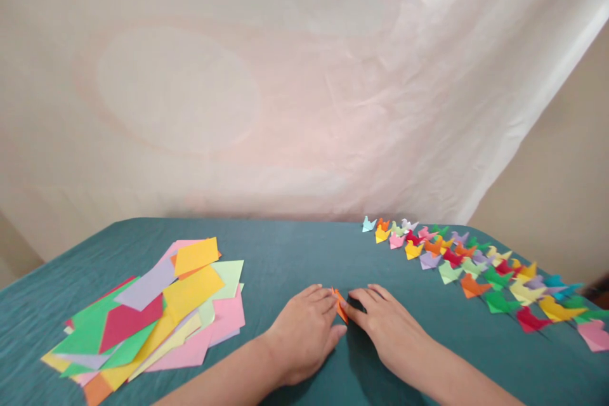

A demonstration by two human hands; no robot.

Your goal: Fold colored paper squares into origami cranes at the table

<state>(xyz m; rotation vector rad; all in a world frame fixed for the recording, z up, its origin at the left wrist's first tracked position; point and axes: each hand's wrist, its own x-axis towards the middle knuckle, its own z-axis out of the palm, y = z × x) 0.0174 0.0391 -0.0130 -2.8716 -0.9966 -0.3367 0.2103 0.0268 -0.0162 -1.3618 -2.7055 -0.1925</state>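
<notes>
Table (pixel 290 247) in teal, pale sheet (pixel 295 95), orange paper (pixel 341 310)

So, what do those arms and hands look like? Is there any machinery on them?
No machinery shows: these are a person's own arms and bare hands, left hand and right hand. Each has ordinary human fingers, without a glove. No sleeve, watch, bracelet, cable or marking shows on either forearm, as far as the picture reaches.
</notes>
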